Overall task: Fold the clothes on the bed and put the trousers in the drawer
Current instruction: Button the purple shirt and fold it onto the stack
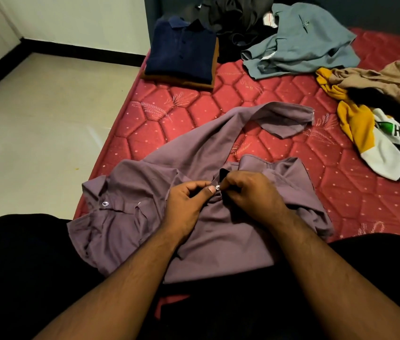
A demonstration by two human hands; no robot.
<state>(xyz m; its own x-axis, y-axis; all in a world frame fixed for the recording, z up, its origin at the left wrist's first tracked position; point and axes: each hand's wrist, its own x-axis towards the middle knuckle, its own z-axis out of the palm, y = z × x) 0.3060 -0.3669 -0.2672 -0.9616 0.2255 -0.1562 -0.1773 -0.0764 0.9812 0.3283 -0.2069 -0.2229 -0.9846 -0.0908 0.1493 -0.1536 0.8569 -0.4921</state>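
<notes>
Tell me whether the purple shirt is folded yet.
Not folded. The purple shirt lies rumpled, one sleeve flung across the bed, while both hands pinch its front at a button.

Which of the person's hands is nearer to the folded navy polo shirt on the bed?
Left. The left hand lies below the folded navy polo shirt, almost in line with it; the right hand pinches the purple shirt further to the right.

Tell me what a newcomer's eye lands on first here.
Both hands, left hand and right hand, pinch a button on the purple shirt spread at the near edge of the red mattress. Behind it to the left sits a folded navy shirt; unfolded clothes lie to the right.
</notes>
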